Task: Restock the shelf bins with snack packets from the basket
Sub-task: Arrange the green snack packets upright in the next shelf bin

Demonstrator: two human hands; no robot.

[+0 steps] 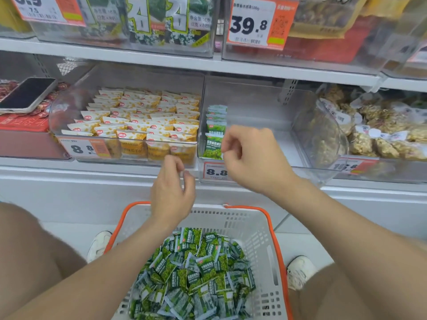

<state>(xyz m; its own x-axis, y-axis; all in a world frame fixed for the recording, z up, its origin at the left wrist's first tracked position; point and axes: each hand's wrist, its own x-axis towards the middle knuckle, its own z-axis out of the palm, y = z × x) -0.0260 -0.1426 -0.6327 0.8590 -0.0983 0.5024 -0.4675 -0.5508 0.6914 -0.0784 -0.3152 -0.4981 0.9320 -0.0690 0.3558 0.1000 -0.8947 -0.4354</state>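
Shelf bin (265, 135) (green packets (216, 144) upright), right hand (251, 155) beside

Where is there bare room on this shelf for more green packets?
The middle bin is bare from the row of green packets along its left wall across to its right wall. The yellow packets bin and the clusters bin are crowded.

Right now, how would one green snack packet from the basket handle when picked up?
Probably light: the green snack packets are small, heaped loosely in the basket. Glossy film suggests slightly slippery. Those in the clear bin stand on edge in a row, so a nudge could tip them.
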